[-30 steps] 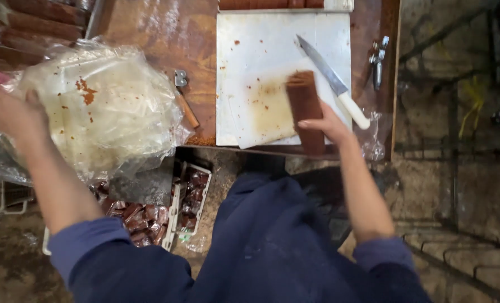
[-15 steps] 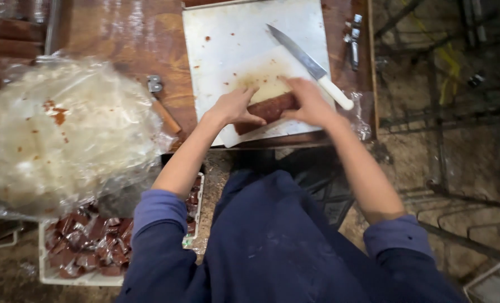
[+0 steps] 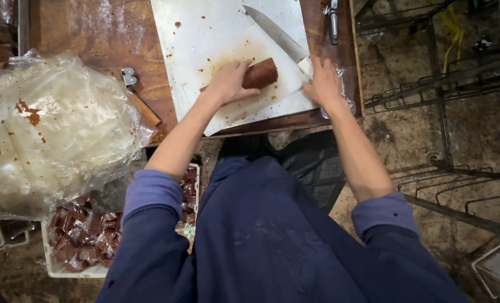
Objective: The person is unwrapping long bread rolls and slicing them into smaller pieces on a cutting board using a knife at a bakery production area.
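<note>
White crate (image 3: 70,269) of wrapped brown pieces sits nearest, below the table (image 3: 93,33). On the white cutting board (image 3: 205,33), the left hand (image 3: 227,83) grasps the reddish-brown block (image 3: 261,73). The right hand (image 3: 323,84) has its fingers clenched on the handle of the knife (image 3: 275,33), blade beyond the block.

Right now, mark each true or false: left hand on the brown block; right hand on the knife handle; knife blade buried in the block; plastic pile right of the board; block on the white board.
1. The left hand rests on the brown block: true.
2. The right hand grips the knife handle: true.
3. Blade buried in block: false; it lies beside it.
4. The plastic pile is right of the board: false; left.
5. Block sits on the white board: true.
</note>
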